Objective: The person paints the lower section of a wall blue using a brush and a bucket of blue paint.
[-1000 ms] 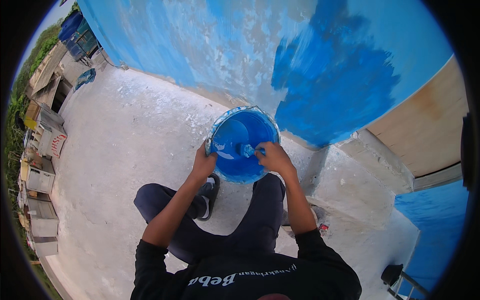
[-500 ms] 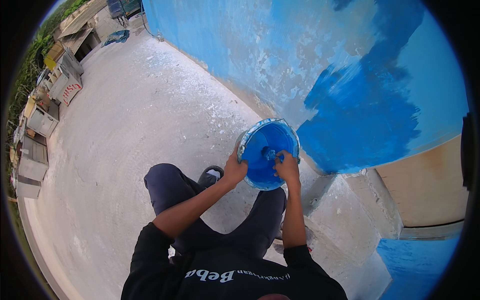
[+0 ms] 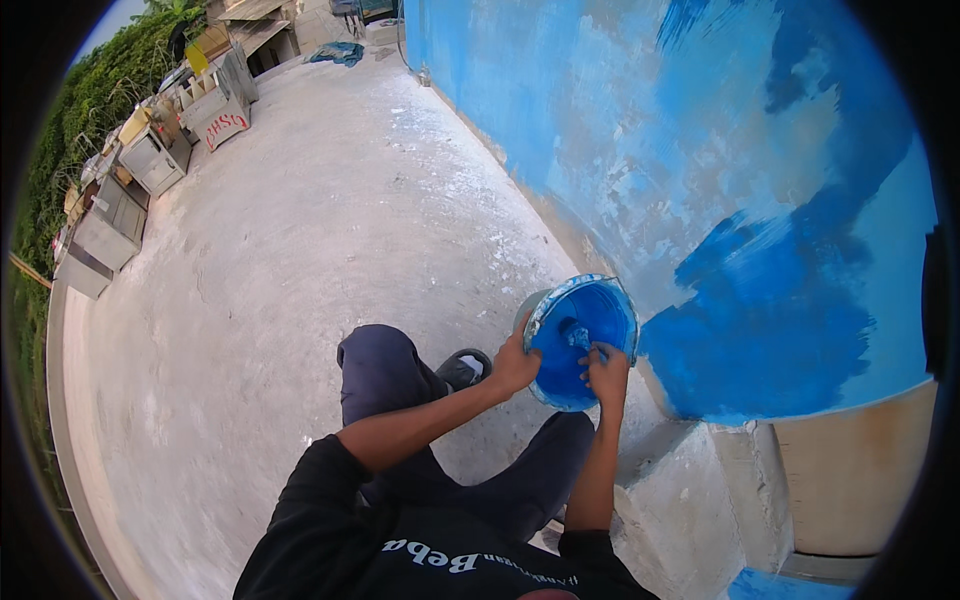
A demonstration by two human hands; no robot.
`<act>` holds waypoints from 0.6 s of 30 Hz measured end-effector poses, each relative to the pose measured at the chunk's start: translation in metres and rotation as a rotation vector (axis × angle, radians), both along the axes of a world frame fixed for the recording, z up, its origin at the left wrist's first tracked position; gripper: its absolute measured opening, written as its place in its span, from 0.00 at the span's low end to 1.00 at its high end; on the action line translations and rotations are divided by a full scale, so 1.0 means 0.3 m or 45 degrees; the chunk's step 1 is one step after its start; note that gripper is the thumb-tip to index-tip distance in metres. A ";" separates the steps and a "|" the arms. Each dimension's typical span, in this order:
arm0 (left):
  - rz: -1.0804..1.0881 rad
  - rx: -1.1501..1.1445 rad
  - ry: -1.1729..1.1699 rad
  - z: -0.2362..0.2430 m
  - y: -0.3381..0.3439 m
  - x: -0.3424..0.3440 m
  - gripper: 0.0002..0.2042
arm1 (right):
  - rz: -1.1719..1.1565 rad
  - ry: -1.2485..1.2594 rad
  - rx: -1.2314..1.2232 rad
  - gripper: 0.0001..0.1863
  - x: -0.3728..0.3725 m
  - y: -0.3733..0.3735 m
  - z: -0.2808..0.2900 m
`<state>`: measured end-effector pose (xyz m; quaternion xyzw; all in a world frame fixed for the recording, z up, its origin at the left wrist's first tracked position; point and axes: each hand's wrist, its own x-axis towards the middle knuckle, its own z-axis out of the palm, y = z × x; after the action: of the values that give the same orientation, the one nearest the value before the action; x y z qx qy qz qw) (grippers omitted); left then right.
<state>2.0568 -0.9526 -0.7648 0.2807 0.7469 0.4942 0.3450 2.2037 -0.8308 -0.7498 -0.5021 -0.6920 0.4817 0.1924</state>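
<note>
I have the left hand (image 3: 516, 365) clamped on the left rim of a round bucket with a paint-crusted pale rim and a blue inside (image 3: 610, 312), its thumb hooked over the edge. The right hand (image 3: 606, 374) is closed on the handle of a short paintbrush thickly coated in blue (image 3: 573, 332), its fingers over the bucket's mouth and the brush head down inside. The bucket sits just ahead of the knees, near the foot of the wall, its mouth turned up toward my camera; from here I cannot tell whether the floor carries its weight, nor how deep the paint is.

As for progress, I would call the coating only partly done. A broad patch of deep blue paint (image 3: 770, 330) covers the lower right of the light-blue, patchy plaster wall (image 3: 640, 180), with a darker band running up from it and ragged, streaky edges. To its left the wall is pale and worn, grey showing through, and I judge most of that stretch uncoated. With the brush inside the bucket and off the wall, I read this moment as loading or stirring rather than spreading.
</note>
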 end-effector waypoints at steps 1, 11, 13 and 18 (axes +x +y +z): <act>-0.026 -0.012 0.019 0.002 0.000 -0.001 0.37 | -0.017 -0.042 0.106 0.15 -0.018 -0.008 -0.004; -0.133 0.109 0.051 0.013 0.037 -0.013 0.33 | 0.191 -0.161 0.510 0.14 -0.013 -0.078 -0.031; -0.140 0.122 0.036 0.013 0.048 -0.005 0.33 | 0.163 -0.082 0.417 0.13 0.002 -0.067 -0.020; -0.143 0.217 0.078 -0.003 0.046 -0.001 0.34 | -0.169 -0.249 0.376 0.12 0.012 -0.021 0.024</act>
<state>2.0565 -0.9387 -0.7655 0.3655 0.6954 0.5270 0.3241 2.2075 -0.8371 -0.7426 -0.5573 -0.7360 0.3100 0.2271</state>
